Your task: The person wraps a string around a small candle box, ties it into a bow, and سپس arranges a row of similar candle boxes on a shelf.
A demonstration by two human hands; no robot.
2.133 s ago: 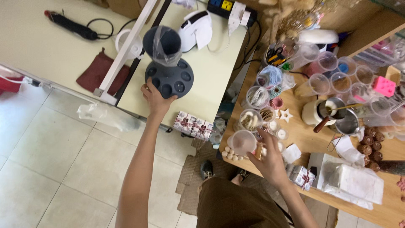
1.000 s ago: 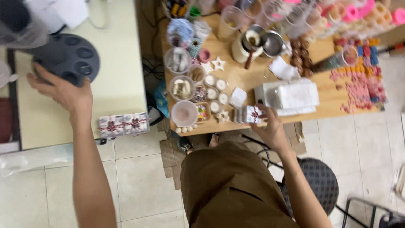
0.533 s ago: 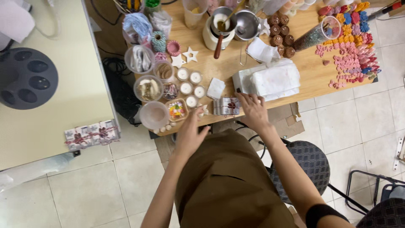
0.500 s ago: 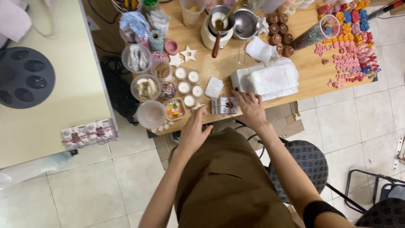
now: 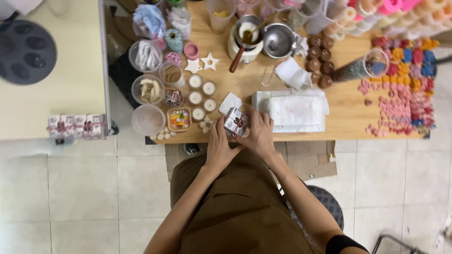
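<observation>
Gift box [image 5: 237,123] held tilted between left hand [image 5: 219,141] and right hand [image 5: 258,133].

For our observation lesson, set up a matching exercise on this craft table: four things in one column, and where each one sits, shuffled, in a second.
Things:
1. small ribbon-tied box
2. row of ribbon-tied boxes
3. white star shapes
4. dark round holder with holes

Places:
A. far part of the wooden table, beside the pot
B. pale table's top left corner
C. between the left hand and right hand
D. pale table's near edge

Pairs: 1-C, 2-D, 3-A, 4-B
</observation>
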